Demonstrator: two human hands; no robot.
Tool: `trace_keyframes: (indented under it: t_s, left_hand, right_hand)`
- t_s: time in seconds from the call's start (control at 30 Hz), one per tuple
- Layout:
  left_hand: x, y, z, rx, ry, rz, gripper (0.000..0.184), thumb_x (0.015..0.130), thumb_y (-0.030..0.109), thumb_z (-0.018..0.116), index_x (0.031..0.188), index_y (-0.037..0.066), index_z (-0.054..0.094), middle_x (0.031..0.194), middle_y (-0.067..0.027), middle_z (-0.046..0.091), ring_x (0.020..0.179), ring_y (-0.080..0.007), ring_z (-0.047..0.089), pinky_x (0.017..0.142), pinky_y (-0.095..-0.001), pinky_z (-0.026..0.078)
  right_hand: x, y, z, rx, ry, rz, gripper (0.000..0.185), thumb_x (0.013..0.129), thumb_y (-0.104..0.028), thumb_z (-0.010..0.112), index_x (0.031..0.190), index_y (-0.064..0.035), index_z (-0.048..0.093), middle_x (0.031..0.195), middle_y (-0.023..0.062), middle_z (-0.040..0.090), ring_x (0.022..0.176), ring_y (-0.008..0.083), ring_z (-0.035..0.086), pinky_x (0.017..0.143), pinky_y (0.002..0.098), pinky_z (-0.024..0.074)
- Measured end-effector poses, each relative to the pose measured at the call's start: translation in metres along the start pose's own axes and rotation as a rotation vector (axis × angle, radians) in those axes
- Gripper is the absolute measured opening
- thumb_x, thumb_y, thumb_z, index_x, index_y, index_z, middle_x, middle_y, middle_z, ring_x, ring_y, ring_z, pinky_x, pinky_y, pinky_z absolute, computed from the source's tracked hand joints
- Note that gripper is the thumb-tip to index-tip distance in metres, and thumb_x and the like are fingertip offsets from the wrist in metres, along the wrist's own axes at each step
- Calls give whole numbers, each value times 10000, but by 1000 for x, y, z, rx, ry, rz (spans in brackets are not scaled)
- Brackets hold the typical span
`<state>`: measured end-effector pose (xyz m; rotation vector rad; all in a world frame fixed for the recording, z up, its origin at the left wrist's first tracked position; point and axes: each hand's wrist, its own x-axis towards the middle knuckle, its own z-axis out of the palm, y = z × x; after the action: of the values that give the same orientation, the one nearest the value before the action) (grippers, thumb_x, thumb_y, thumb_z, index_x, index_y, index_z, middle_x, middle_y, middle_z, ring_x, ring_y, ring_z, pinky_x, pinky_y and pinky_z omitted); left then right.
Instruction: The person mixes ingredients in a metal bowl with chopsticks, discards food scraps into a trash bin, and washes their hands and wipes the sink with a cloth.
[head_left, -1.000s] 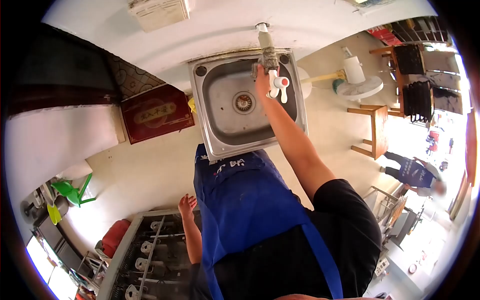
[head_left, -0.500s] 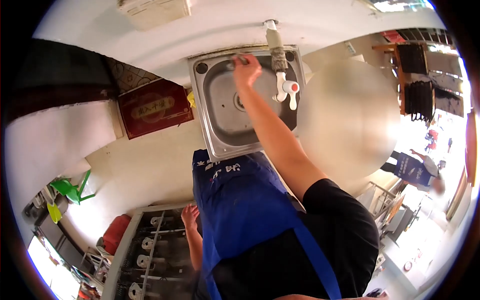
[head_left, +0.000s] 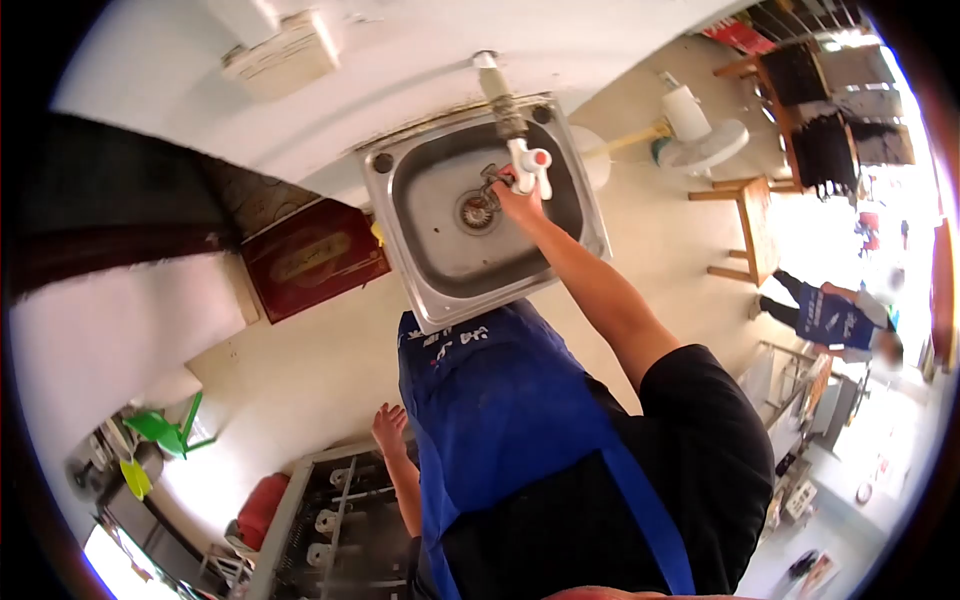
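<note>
My right hand (head_left: 519, 201) is inside the steel sink (head_left: 420, 285), just under the white plastic tap (head_left: 524, 165). Its fingers close on a small dark grey metallic thing (head_left: 491, 180), partly hidden and too small to name. Near those fingers lies the round drain strainer (head_left: 477, 211). My left hand (head_left: 390, 428) hangs low beside the blue apron (head_left: 500, 400), holding nothing, with its fingers apart. I cannot tell whether water runs from the tap.
A black gas stove (head_left: 350, 520) stands near my left arm. Beyond the sink's left side lies a red mat (head_left: 315, 260). Wooden stools (head_left: 757, 230) and a person in a blue apron (head_left: 835, 318) are at the right. A green plastic thing (head_left: 165, 430) sits at the far left.
My right hand has moved from the sink's back rim down under the tap, still with the grey thing. The view has shifted and tilted slightly. My left hand stays low.
</note>
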<state>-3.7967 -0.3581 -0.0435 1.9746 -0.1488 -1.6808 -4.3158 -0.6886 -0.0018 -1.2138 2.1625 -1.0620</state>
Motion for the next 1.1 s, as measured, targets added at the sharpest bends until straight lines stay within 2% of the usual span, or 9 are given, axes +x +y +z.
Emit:
trace_keyframes:
  t_s: [0.07, 0.13, 0.27, 0.5, 0.6, 0.87, 0.9, 0.97, 1.1]
  left_hand:
    - [-10, 7, 13, 116, -18, -52, 463, 1007, 401, 541, 1310, 54, 586, 1124, -166, 700, 1035, -257, 675, 861, -352, 538]
    - [-19, 7, 20, 261, -50, -60, 462, 1009, 400, 539, 1311, 54, 586, 1131, -167, 697, 1038, -258, 673, 866, -354, 538]
    - [-6, -21, 0, 468, -138, 0, 460, 1013, 398, 534, 1314, 54, 584, 1144, -169, 691, 1044, -260, 671, 877, -358, 536]
    - [18, -15, -9, 839, -260, 245, 456, 1020, 394, 526, 1319, 54, 581, 1166, -173, 682, 1054, -263, 667, 896, -365, 533]
    - [20, 4, 11, 193, -75, -66, 451, 1030, 386, 517, 1321, 47, 578, 1176, -178, 675, 1042, -272, 673, 896, -370, 543]
    - [23, 14, 21, 103, -42, 9, 436, 1033, 362, 526, 1315, 32, 573, 1155, -176, 679, 984, -284, 696, 833, -363, 584]
    - [21, 9, 20, 106, -38, 1, 435, 1026, 370, 536, 1310, 43, 579, 1159, -170, 680, 976, -280, 698, 821, -356, 581]
    - [16, -4, 15, 132, -30, -37, 421, 1020, 379, 544, 1295, 64, 592, 1136, -154, 684, 935, -259, 688, 785, -343, 569]
    - [-9, -28, 6, 219, -30, -106, 421, 1014, 394, 552, 1283, 74, 604, 1124, -148, 687, 922, -249, 677, 775, -342, 555]
  right_hand:
    - [-2, 19, -26, -207, 59, -22, 234, 825, -209, 698, 1034, -106, 680, 945, 127, 697, 878, 276, 696, 735, 368, 542]
    - [-23, -32, -71, -261, -154, 47, 252, 807, -160, 677, 1056, -126, 692, 1043, 126, 701, 978, 313, 685, 804, 409, 550]
    - [-16, -49, -106, -682, -506, -257, 274, 819, -91, 610, 1067, -153, 709, 1140, 75, 685, 1065, 286, 662, 863, 412, 555]
    - [76, -14, -170, -816, -439, -624, 329, 820, -44, 578, 1092, -164, 721, 1239, -23, 664, 1076, 240, 626, 910, 384, 545]
    - [58, 2, -184, -749, -489, -635, 340, 807, -30, 579, 1087, -155, 725, 1202, -16, 684, 1047, 239, 625, 896, 373, 545]
    - [-51, -6, -171, -1032, -642, -378, 176, 841, -106, 620, 970, -118, 738, 1001, 111, 710, 1049, 282, 661, 880, 406, 545]
    - [-43, -13, -166, -1029, -644, -403, 176, 841, -106, 620, 970, -118, 738, 1001, 111, 710, 1049, 282, 661, 880, 406, 545]
    - [-25, -24, -156, -559, -517, -41, 199, 815, -85, 626, 974, -117, 740, 978, 166, 717, 973, 355, 678, 860, 449, 541]
    - [6, -56, -93, -215, -372, -124, 254, 819, -73, 634, 1046, -129, 732, 956, 151, 720, 919, 383, 670, 806, 445, 528]
